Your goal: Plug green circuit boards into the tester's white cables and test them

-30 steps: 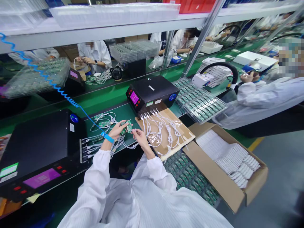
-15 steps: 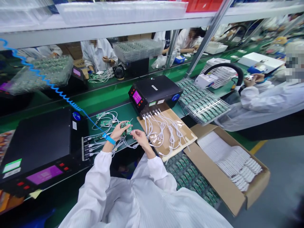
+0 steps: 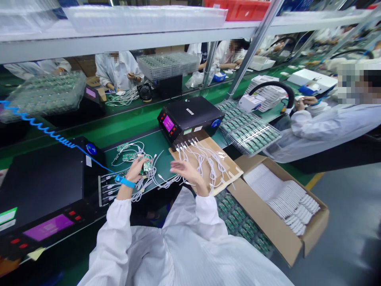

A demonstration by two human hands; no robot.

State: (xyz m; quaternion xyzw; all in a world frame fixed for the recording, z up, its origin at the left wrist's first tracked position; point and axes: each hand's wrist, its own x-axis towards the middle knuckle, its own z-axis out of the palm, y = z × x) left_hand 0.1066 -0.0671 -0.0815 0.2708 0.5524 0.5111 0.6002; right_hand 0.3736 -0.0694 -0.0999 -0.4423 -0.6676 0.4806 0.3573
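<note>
My left hand [image 3: 135,170], with a blue wrist strap [image 3: 125,181] on its wrist, is closed around a small green circuit board [image 3: 147,165]. Other circuit boards [image 3: 129,157] lie just beyond it among white cables [image 3: 139,147]. Over the bench my right hand [image 3: 185,170] hovers with its fingers stretched out and holds nothing. A white cable plug [image 3: 160,176] lies on the green mat between my two hands.
Black testers stand at the left [image 3: 50,178] and ahead [image 3: 190,115]. White cables rest on a cardboard sheet [image 3: 193,159]. Trays of boards [image 3: 250,127] and an open carton [image 3: 315,230] are at the right. A co-worker [image 3: 336,119] sits beyond. A blue coiled cord [image 3: 47,129] crosses the left.
My right hand has come away from the circuit board, moved right and opened. My left hand keeps the board and has moved slightly left and down. The view has shifted a little.
</note>
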